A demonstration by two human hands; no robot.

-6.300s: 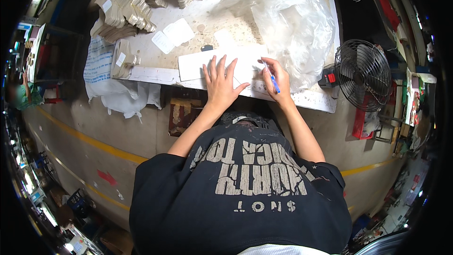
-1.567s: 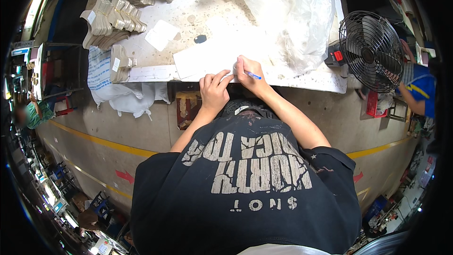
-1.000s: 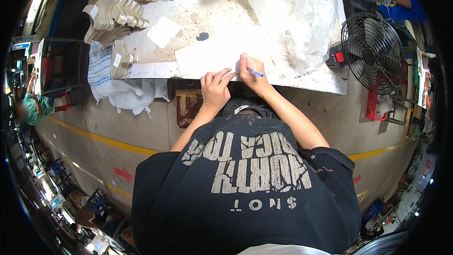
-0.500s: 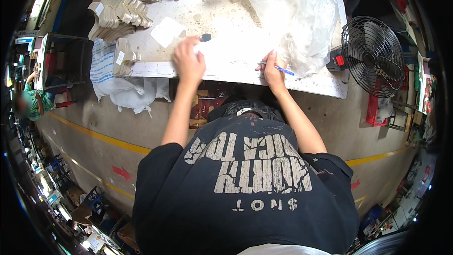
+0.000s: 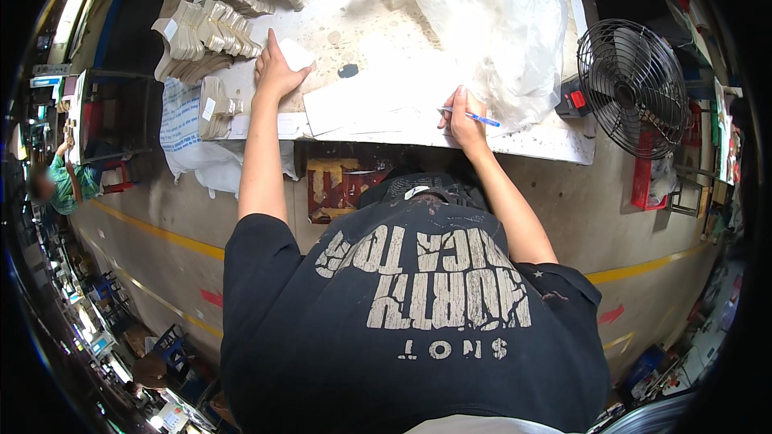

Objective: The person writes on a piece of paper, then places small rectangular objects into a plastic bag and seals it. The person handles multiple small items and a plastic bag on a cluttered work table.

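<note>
Far left on the worktable (image 5: 378, 40): stacks of folded beige card pieces (image 5: 205, 32), bundled and piled. Next, left hand (image 5: 277, 72) stretched well forward, fingers pressed together and laid flat on a small white slip (image 5: 297, 54) just beside those stacks — half a second ago lower, near the table's front edge. Centre: white sheet (image 5: 362, 104) lying bare, no longer pinned by that hand. Right hand (image 5: 464, 116) resting at the sheet's right edge, fingers pinching a blue pen (image 5: 474, 117), tip off the paper — writing seemingly paused, slip not yet lifted. Beyond, crumpled clear plastic (image 5: 490, 24), then a black fan (image 5: 631, 84).
</note>
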